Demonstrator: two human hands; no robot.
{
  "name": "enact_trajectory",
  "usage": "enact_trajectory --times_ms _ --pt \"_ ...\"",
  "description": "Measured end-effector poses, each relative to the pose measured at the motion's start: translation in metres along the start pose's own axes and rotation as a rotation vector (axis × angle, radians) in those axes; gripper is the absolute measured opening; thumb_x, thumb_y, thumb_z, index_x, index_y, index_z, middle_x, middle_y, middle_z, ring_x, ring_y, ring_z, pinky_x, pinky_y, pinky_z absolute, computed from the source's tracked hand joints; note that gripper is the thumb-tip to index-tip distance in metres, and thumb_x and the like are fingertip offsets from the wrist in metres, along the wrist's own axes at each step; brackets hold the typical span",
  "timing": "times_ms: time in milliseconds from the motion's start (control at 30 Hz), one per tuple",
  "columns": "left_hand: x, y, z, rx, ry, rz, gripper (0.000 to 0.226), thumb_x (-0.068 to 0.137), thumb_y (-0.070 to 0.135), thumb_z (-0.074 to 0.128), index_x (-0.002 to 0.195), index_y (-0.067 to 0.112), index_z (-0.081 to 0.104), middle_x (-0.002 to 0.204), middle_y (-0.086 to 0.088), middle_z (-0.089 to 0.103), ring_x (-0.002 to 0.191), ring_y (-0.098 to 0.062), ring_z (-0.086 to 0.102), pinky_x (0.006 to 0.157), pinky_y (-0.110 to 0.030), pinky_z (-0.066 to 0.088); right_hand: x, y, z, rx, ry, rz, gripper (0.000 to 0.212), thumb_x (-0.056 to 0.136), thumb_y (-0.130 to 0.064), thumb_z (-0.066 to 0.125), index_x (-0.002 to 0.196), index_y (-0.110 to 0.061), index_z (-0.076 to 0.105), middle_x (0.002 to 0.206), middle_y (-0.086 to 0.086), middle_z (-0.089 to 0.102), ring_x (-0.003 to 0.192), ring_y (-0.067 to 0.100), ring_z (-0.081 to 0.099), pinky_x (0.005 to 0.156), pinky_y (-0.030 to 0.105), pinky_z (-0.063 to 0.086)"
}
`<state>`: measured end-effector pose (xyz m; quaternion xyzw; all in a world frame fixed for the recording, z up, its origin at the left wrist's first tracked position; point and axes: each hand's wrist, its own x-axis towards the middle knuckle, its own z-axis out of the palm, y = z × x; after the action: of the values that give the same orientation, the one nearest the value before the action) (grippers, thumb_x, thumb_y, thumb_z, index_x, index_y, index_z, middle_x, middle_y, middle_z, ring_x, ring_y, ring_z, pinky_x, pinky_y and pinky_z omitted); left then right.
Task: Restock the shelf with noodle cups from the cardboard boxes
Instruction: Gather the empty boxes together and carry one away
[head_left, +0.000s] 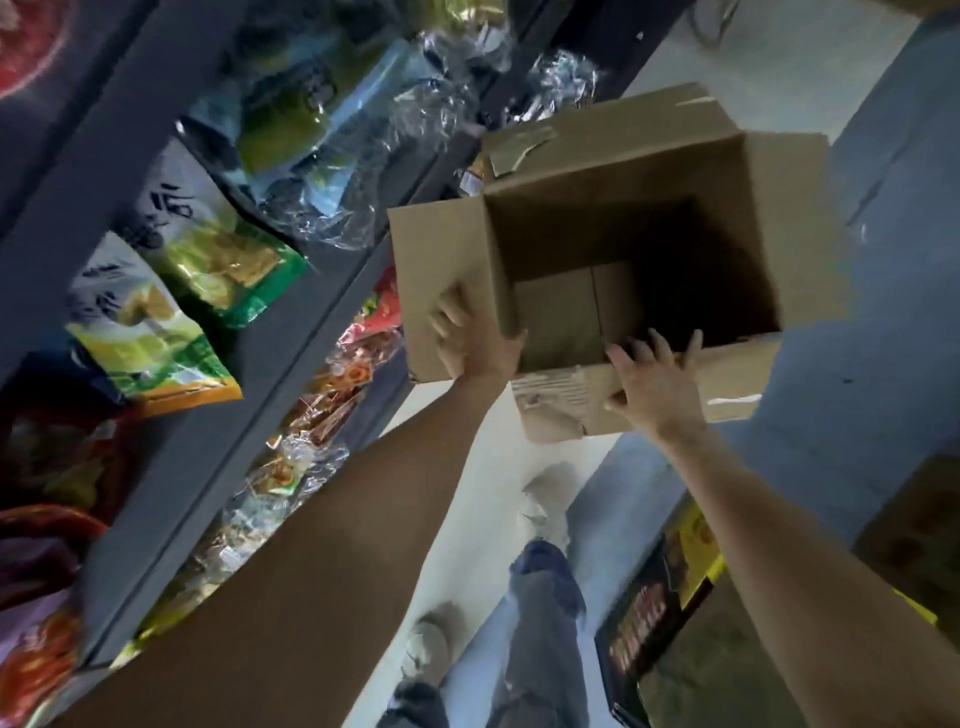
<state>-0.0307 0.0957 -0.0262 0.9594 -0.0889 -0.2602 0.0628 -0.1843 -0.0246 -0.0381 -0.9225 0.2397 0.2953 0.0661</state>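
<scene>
the cardboard box (597, 249) hangs in the air between both hands, its open mouth turned toward the person, beyond the fingertips. the left hand (475, 338) clasps the left flap and wall; the right hand (652, 382) curls over the near rim beside a torn flap. both sit equally close. inside, only the bare brown bottom shows, no noodle cups, so it looks spent. the shelf (218, 415) of packets lies left of the grip.
</scene>
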Motion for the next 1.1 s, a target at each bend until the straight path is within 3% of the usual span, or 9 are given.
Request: enact_trajectory --times_ms 67,100,167,267,400,600,733,933,1100 --pt "0.002 0.0 0.007 0.139 0.094 0.009 0.102 0.078 0.05 0.07 0.15 0.014 0.008 0.147 -0.019 0.022 0.135 -0.037 0.025 0.106 -0.043 0.03 0.006 0.003 0.008 -0.065 0.164 -0.046 0.027 0.081 -0.013 0.055 0.104 -0.02 0.068 0.092 0.006 0.069 0.096 0.029 0.062 0.099 0.056 0.038" --pt "0.0 0.0 0.008 0.175 0.126 0.033 0.1 0.077 0.048 0.07 0.15 0.014 0.01 0.145 -0.018 0.025 0.133 -0.035 0.029 0.105 -0.042 0.031 0.006 0.006 0.011 -0.071 0.26 -0.072 0.029 0.075 -0.006 0.048 0.086 -0.019 0.071 0.071 0.003 0.068 0.072 0.027 0.063 0.082 0.044 0.051" --pt "-0.005 -0.002 0.006 0.188 0.166 0.072 0.095 0.078 0.044 0.07 0.149 0.016 0.014 0.143 -0.016 0.029 0.129 -0.033 0.033 0.104 -0.041 0.032 -0.002 0.012 0.01 -0.027 0.38 -0.115 0.027 0.068 0.0 0.049 0.073 -0.018 0.069 0.058 0.002 0.063 0.055 0.026 0.057 0.061 0.031 0.047" --pt "-0.022 -0.007 -0.008 0.113 0.161 0.071 0.088 0.08 0.039 0.068 0.149 0.021 0.017 0.146 -0.013 0.028 0.133 -0.032 0.029 0.106 -0.042 0.031 -0.029 0.012 0.002 0.058 0.446 -0.153 0.025 0.066 0.004 0.063 0.078 -0.017 0.066 0.063 0.003 0.063 0.061 0.028 0.058 0.064 0.034 0.042" --pt "-0.073 -0.022 -0.033 -0.097 0.02 0.082 0.071 0.089 0.03 0.061 0.148 0.02 0.022 0.149 -0.01 0.032 0.135 -0.033 0.035 0.101 -0.045 0.041 -0.095 0.005 -0.017 0.104 0.53 -0.175 0.022 0.07 0.0 0.053 0.078 -0.016 0.065 0.067 0.002 0.063 0.064 0.028 0.057 0.063 0.035 0.039" --pt "-0.165 -0.082 -0.077 -0.31 -0.135 0.028 0.057 0.091 0.022 0.056 0.144 0.017 0.034 0.134 -0.011 0.053 0.12 -0.033 0.053 0.099 -0.047 0.045 -0.194 -0.026 -0.039 0.074 0.478 -0.242 0.023 0.072 -0.002 0.065 0.088 -0.019 0.066 0.076 0.002 0.066 0.072 0.029 0.057 0.069 0.037 0.035" --pt "-0.243 -0.131 -0.112 -0.28 -0.169 -0.065 0.055 0.097 0.025 0.047 0.147 0.019 0.026 0.134 -0.012 0.054 0.115 -0.037 0.055 0.095 -0.046 0.049 -0.256 -0.059 -0.049 0.155 0.466 -0.324 0.019 0.074 -0.007 0.073 0.091 -0.016 0.069 0.08 0.004 0.068 0.079 0.03 0.058 0.074 0.038 0.038" --pt "-0.384 -0.265 -0.13 -0.326 -0.107 -0.254 0.059 0.095 0.023 0.049 0.147 0.014 0.024 0.13 -0.018 0.057 0.112 -0.04 0.056 0.092 -0.04 0.047 -0.355 -0.099 -0.039 0.447 0.353 -0.498 0.037 0.08 -0.021 0.049 0.111 -0.011 0.067 0.125 0.017 0.058 0.123 0.038 0.046 0.104 0.05 0.038" --pt "-0.524 -0.405 -0.131 -0.381 0.003 -0.449 0.058 0.092 0.016 0.05 0.146 0.013 0.029 0.126 -0.022 0.058 0.114 -0.042 0.053 0.088 -0.039 0.039 -0.434 -0.167 -0.041 0.422 0.385 -0.432 0.045 0.087 -0.022 0.046 0.129 -0.007 0.053 0.133 0.029 0.045 0.127 0.043 0.037 0.108 0.046 0.028"
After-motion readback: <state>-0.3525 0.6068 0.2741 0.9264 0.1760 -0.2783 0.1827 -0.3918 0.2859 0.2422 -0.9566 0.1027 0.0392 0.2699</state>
